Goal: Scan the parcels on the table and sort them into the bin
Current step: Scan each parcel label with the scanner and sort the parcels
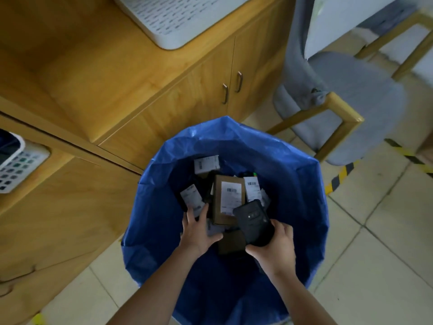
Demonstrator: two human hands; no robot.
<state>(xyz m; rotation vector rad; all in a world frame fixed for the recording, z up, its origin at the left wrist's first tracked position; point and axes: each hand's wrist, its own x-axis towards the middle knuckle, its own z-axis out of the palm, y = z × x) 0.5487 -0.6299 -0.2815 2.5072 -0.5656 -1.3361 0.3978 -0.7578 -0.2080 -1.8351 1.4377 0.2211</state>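
Two bare forearms reach down from the near rim of the blue-lined bin into its mouth. Over the middle of the bin, the left hand has its fingers straight and spread with the thumb stretched out sideways, holding nothing. Its fingertips lie at the edge of a dark parcel with a white label; whether they touch it I cannot tell. On the right side of the bin, the right hand has its fingers curled round the lower end of a black handheld scanner. The scanner's long axis slants from that hand toward the bin's centre, its back facing up. Deep inside the bin, a brown cardboard parcel lies label up, its long axis running from the near rim toward the far rim. More white-labelled parcels lie round it, one by the far wall and one to its right. Beyond the bin's far rim stands a wooden cabinet, and to the bin's right a grey chair and yellow-black floor tape.
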